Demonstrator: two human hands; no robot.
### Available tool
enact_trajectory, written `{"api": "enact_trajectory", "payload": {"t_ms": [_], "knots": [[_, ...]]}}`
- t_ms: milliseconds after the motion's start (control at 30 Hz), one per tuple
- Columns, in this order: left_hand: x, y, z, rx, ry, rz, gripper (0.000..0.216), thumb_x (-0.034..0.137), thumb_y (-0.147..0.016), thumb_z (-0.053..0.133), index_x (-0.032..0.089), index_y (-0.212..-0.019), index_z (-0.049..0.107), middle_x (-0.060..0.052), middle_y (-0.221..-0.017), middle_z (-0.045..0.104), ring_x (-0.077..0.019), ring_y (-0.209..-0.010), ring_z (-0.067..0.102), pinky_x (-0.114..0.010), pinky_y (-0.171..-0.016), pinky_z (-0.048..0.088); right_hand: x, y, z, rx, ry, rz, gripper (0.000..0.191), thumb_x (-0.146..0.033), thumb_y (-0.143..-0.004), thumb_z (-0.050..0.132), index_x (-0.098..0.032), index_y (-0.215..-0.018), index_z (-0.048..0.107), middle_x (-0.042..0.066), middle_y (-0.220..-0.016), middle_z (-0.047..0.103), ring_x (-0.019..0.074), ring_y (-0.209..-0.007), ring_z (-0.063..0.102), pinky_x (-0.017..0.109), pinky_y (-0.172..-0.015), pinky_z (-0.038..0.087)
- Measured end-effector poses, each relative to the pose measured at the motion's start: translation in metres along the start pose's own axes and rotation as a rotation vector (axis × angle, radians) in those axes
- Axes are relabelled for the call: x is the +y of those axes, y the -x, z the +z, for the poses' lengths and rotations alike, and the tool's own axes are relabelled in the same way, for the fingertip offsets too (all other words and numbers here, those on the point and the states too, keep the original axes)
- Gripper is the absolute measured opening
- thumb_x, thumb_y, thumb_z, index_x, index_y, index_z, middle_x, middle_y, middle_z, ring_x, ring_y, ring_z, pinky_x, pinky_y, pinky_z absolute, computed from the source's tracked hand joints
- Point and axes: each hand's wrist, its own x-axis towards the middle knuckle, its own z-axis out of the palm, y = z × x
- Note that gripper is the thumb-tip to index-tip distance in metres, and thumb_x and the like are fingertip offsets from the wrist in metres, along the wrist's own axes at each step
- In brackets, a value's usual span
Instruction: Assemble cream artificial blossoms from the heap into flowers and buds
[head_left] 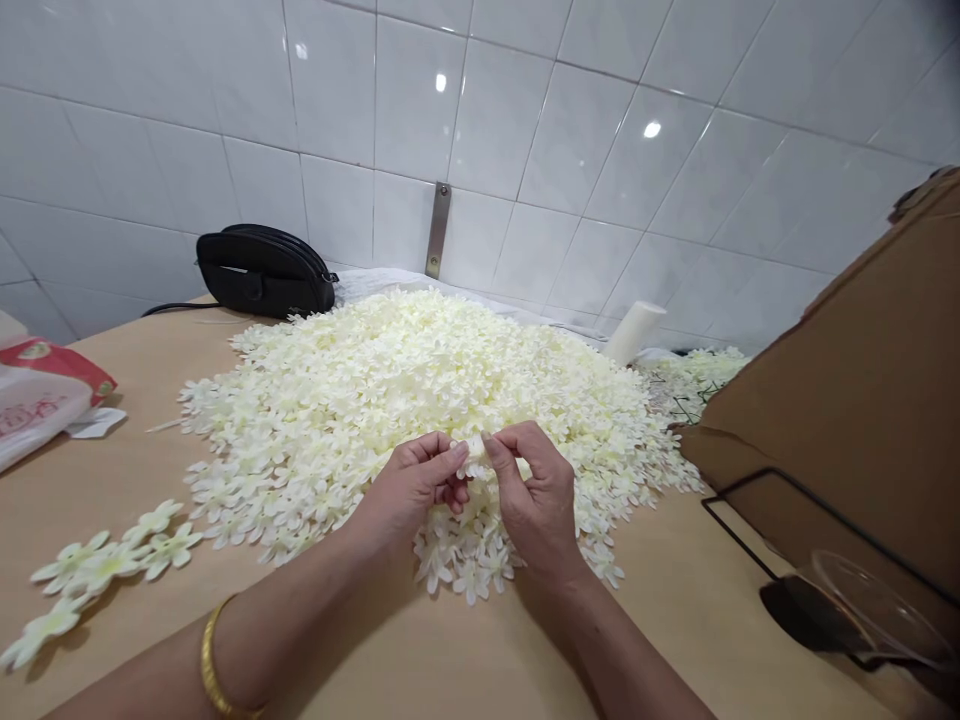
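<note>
Between my two hands is a small white artificial flower (472, 458), held just above the front of a large heap of cream-white artificial flowers (420, 370). My left hand (420, 485) pinches its left side between thumb and fingers. On the other side, the thumb and forefinger of my right hand (534, 495) close on its edge. Petals and fingers overlap, so the flower's exact shape is partly hidden. Several loose flowers (109, 565) lie apart from the heap at the left front of the table.
A black bag (262, 272) stands behind the heap, against the tiled wall. At left lies a red and white plastic bag (45, 395). A cardboard box (840, 380), a black wire frame (795, 490) and sunglasses (814, 615) occupy the right. A white roll (634, 333) leans at the back.
</note>
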Motion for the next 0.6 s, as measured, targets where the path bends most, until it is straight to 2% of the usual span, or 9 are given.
{"api": "enact_trajectory", "payload": {"t_ms": [67,200,367,500,600], "knots": [[-0.0007,-0.0009,-0.0003,-0.005,0.002,0.001,0.025,0.031,-0.065,0.069,0.015,-0.061,0.050,0.005,-0.051,0.048,-0.0069,-0.045,0.049,-0.019,-0.046,0.039,-0.0007,-0.0010,-0.0020,-0.013,-0.049,0.006,0.019,-0.022,-0.081,0.050,-0.017,-0.063,0.049,-0.001,-0.066,0.046,0.0112,-0.065,0.044,0.024,-0.062,0.035],[-0.0011,-0.0015,-0.0007,-0.020,-0.001,0.009,0.023,0.028,-0.068,0.067,0.014,-0.061,0.049,0.005,-0.050,0.048,-0.0068,-0.047,0.050,-0.018,-0.047,0.041,0.0007,-0.0023,-0.0053,-0.079,-0.172,0.190,0.022,-0.029,-0.082,0.049,-0.018,-0.063,0.047,-0.004,-0.058,0.039,0.0091,-0.055,0.036,0.022,-0.054,0.031],[0.0047,-0.0009,-0.0008,0.049,0.070,-0.033,0.018,0.019,-0.067,0.064,0.013,-0.060,0.049,-0.001,-0.062,0.056,-0.0100,-0.055,0.057,-0.017,-0.046,0.043,0.0058,-0.0059,-0.0089,0.014,-0.276,0.328,0.027,-0.035,-0.082,0.048,-0.018,-0.061,0.044,-0.005,-0.056,0.040,0.0086,-0.054,0.038,0.022,-0.055,0.032],[0.0075,-0.0006,-0.0015,0.069,0.124,-0.117,0.009,0.009,-0.065,0.058,0.014,-0.070,0.051,-0.004,-0.067,0.060,-0.0101,-0.054,0.058,-0.016,-0.043,0.041,0.0083,-0.0070,-0.0089,0.001,-0.283,0.351,0.027,-0.035,-0.083,0.048,-0.018,-0.061,0.045,-0.005,-0.055,0.043,0.0088,-0.055,0.041,0.022,-0.056,0.034],[0.0066,0.0003,0.0003,0.073,0.107,-0.170,0.012,0.015,-0.069,0.058,0.015,-0.081,0.053,-0.002,-0.064,0.059,-0.0053,-0.042,0.050,-0.013,-0.035,0.033,0.0079,-0.0045,-0.0058,-0.014,-0.245,0.301,0.025,-0.033,-0.083,0.048,-0.018,-0.063,0.045,-0.005,-0.056,0.043,0.0085,-0.055,0.040,0.021,-0.055,0.033]]}}
